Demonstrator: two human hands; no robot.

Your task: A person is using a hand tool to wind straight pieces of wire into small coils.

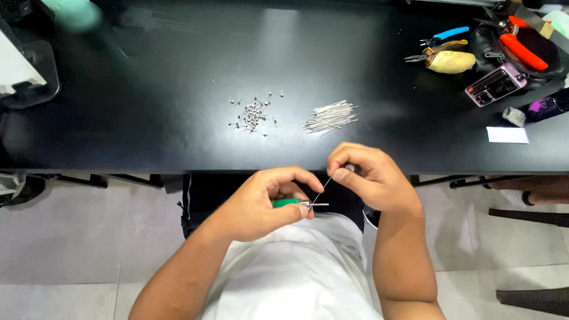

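Observation:
My left hand [264, 204] grips a small tool with a green handle [285, 202] and a thin metal tip that points right. My right hand [367, 176] pinches the upper end of a thin metal wire [323, 191], whose lower end meets the tool's tip. Both hands are held above my lap, just in front of the black table's edge [178, 163]. On the table lie a bundle of straight thin wires [332, 116] and, to its left, a scattered heap of small bent metal pieces [253, 114].
At the table's far right lie blue-handled pliers [444, 34], a tan-handled tool [447, 60], a red-handled tool [521, 50], a pink phone [496, 85], a dark tube [545, 106] and a white slip of paper [507, 135]. A dark stand [29, 77] sits at the left.

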